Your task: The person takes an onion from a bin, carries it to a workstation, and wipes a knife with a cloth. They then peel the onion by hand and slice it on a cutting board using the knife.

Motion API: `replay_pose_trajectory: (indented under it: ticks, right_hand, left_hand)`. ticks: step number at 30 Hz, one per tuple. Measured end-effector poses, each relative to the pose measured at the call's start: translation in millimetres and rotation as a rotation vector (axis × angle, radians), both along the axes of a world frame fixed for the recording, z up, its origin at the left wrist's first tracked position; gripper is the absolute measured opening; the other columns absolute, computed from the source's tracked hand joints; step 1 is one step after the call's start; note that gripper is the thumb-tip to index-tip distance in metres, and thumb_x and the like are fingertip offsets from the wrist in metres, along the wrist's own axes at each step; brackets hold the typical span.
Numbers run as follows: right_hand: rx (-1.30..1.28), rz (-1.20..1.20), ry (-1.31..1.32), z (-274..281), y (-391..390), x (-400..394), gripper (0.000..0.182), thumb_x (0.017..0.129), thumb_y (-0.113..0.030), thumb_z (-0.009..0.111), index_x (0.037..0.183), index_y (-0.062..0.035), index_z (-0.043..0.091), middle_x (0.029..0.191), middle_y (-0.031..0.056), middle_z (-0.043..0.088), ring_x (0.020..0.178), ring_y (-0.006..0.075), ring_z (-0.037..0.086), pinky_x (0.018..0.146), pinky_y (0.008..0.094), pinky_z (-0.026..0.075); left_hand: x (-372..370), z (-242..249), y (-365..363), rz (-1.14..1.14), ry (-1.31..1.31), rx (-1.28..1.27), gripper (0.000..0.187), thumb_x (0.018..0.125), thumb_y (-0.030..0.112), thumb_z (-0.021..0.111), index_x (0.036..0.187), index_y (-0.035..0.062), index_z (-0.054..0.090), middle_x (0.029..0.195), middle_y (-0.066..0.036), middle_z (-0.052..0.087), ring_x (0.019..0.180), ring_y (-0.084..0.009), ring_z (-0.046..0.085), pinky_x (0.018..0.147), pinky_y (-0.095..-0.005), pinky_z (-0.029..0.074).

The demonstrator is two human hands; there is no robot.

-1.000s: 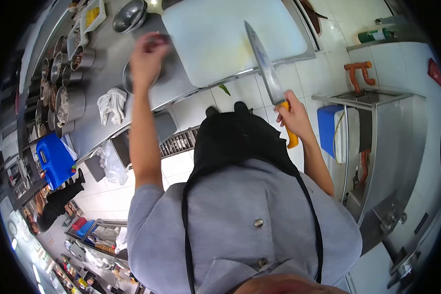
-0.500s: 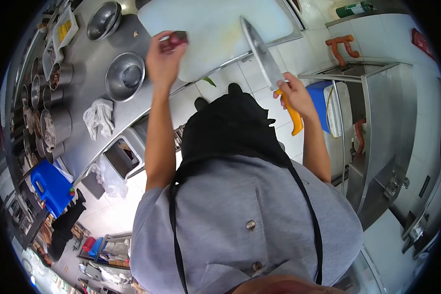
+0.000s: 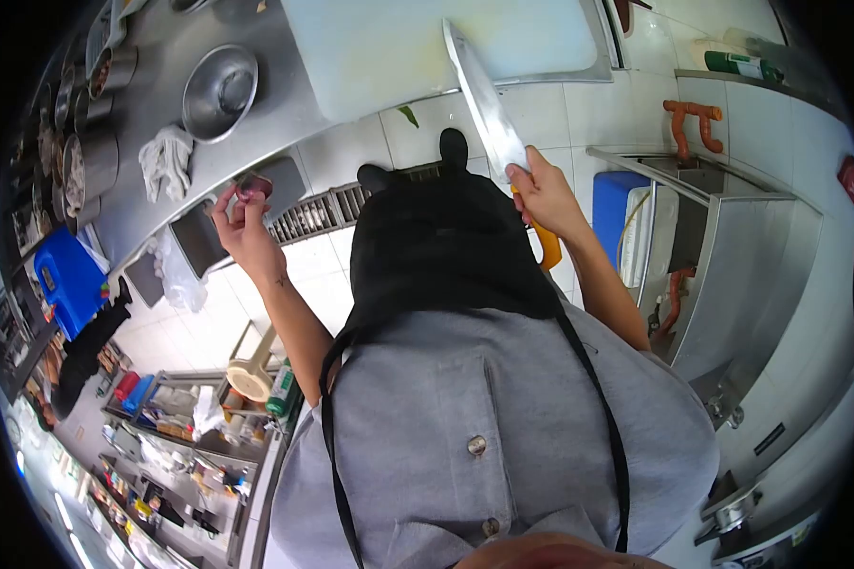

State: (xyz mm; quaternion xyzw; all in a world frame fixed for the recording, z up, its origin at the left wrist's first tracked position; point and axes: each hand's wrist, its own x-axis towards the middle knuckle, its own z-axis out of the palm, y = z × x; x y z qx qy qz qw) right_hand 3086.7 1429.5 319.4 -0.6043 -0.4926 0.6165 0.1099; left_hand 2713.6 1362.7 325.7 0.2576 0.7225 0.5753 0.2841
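Observation:
My left hand (image 3: 247, 232) pinches a small red onion (image 3: 254, 187) between thumb and fingers. It is held out past the counter's front edge, over the grey bin (image 3: 197, 245). In my right hand (image 3: 546, 194) is a large kitchen knife (image 3: 484, 100), gripped by its yellow handle. The broad blade points away from me, its tip overlapping the white cutting board (image 3: 370, 57) in this view. Part of the handle is hidden behind my fingers.
On the steel counter (image 3: 285, 95) stand a metal bowl (image 3: 220, 93) and a crumpled white cloth (image 3: 166, 163). Several metal pots line the far left. A steel sink unit (image 3: 721, 275) is at right, beside a blue and white container (image 3: 621, 223). A person's dark-clothed legs (image 3: 85, 346) show at left.
My left hand has moved from above the cutting board back and left to over the bin, still with the onion. The knife stays in my right hand, slightly closer to my body.

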Motion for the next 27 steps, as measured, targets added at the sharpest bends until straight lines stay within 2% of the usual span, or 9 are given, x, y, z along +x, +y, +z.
replay_pose_trajectory:
  ticks: [3, 5, 7, 10, 13, 18, 21, 25, 27]
  right_hand:
    - [-0.037, 0.033, -0.071, 3.3, 0.8, -13.5, 0.018, 0.098, -0.02, 0.049, 0.093, -0.0028, 0.046, 0.058, 0.0043, 0.051, 0.041, 0.0101, 0.047, 0.039, 0.0265, 0.04]
    - [-0.031, 0.053, -0.019, 3.5, -3.0, -20.6, 0.023, 0.097, -0.022, 0.049, 0.09, -0.0001, 0.044, 0.055, 0.0071, 0.054, 0.039, 0.0137, 0.05, 0.04, 0.029, 0.041]
    - [-0.022, 0.069, -0.039, 4.0, -6.6, -31.8, 0.023, 0.097, -0.022, 0.049, 0.091, 0.0001, 0.045, 0.055, 0.0073, 0.054, 0.039, 0.0137, 0.05, 0.04, 0.0291, 0.041]
    - [-0.011, 0.077, -0.06, 1.2, -14.6, -50.2, 0.022, 0.097, -0.021, 0.049, 0.091, 0.0, 0.045, 0.056, 0.0077, 0.054, 0.04, 0.0134, 0.05, 0.04, 0.029, 0.041]
    - [-0.01, 0.077, -0.061, -1.6, -21.3, -64.7, 0.021, 0.097, -0.021, 0.048, 0.093, -0.0004, 0.047, 0.058, 0.0074, 0.054, 0.04, 0.0129, 0.05, 0.04, 0.0288, 0.041]
    - [0.016, 0.017, -0.046, -0.5, -33.8, -85.4, 0.019, 0.098, -0.02, 0.047, 0.1, -0.0013, 0.05, 0.058, 0.0054, 0.051, 0.04, 0.0117, 0.047, 0.04, 0.0281, 0.041]
    - [-0.008, 0.028, -0.016, 2.4, -42.0, -88.8, 0.018, 0.099, -0.024, 0.047, 0.102, -0.0062, 0.048, 0.058, 0.0032, 0.049, 0.041, 0.0103, 0.045, 0.038, 0.0262, 0.039]
    - [-0.043, 0.129, -0.012, 2.1, -60.1, -108.5, 0.02, 0.099, -0.027, 0.05, 0.1, -0.0075, 0.048, 0.058, 0.0025, 0.048, 0.041, 0.0094, 0.046, 0.038, 0.0253, 0.039]
    - [-0.136, 0.286, 0.113, -1.8, -69.6, -115.8, 0.02, 0.099, -0.028, 0.051, 0.099, -0.0075, 0.048, 0.058, 0.0024, 0.049, 0.041, 0.0088, 0.047, 0.038, 0.0244, 0.039]
  left_hand:
    - [-0.6, -1.2, -8.4, 0.059, -0.034, 0.021, 0.035, 0.084, 0.0, 0.066, 0.116, 0.001, 0.052, 0.089, -0.009, 0.066, 0.083, -0.0131, 0.06, 0.073, -0.0257, 0.046]
    - [-7.8, -3.9, -16.3, 0.051, -0.032, 0.032, 0.035, 0.088, 0.008, 0.066, 0.119, 0.0012, 0.051, 0.101, -0.012, 0.064, 0.089, -0.0161, 0.06, 0.074, -0.0268, 0.046]
    - [-16.1, -4.4, -24.3, 0.064, -0.045, 0.036, 0.035, 0.088, 0.008, 0.066, 0.119, 0.0013, 0.051, 0.101, -0.013, 0.064, 0.089, -0.0163, 0.061, 0.074, -0.0265, 0.046]
    - [-34.0, -4.5, -42.3, 0.064, -0.055, 0.077, 0.034, 0.089, 0.007, 0.065, 0.119, 0.0013, 0.05, 0.101, -0.014, 0.064, 0.089, -0.0167, 0.061, 0.074, -0.0265, 0.047]
    - [-54.1, -3.7, -65.4, 0.126, -0.103, 0.097, 0.037, 0.086, 0.003, 0.066, 0.119, 0.0003, 0.05, 0.094, -0.011, 0.064, 0.081, -0.0141, 0.059, 0.072, -0.0247, 0.046]
    - [-93.3, -17.8, -104.2, 0.242, -0.247, 0.171, 0.034, 0.086, -0.001, 0.062, 0.118, -0.0005, 0.05, 0.099, -0.016, 0.062, 0.081, -0.0169, 0.059, 0.072, -0.0261, 0.048]
    - [-104.1, -24.3, -119.9, 0.269, -0.315, 0.161, 0.032, 0.087, -0.003, 0.059, 0.117, -0.001, 0.05, 0.103, -0.018, 0.06, 0.082, -0.0184, 0.059, 0.071, -0.0269, 0.048]
    - [-127.3, -33.3, -138.9, 0.257, -0.365, 0.215, 0.031, 0.089, -0.001, 0.059, 0.118, 0.0002, 0.049, 0.105, -0.017, 0.059, 0.087, -0.0197, 0.059, 0.071, -0.0283, 0.049]
    - [-135.1, -34.4, -148.6, 0.285, -0.357, 0.244, 0.032, 0.089, 0.0, 0.059, 0.119, 0.0012, 0.049, 0.106, -0.016, 0.059, 0.089, -0.0205, 0.059, 0.072, -0.0289, 0.049]
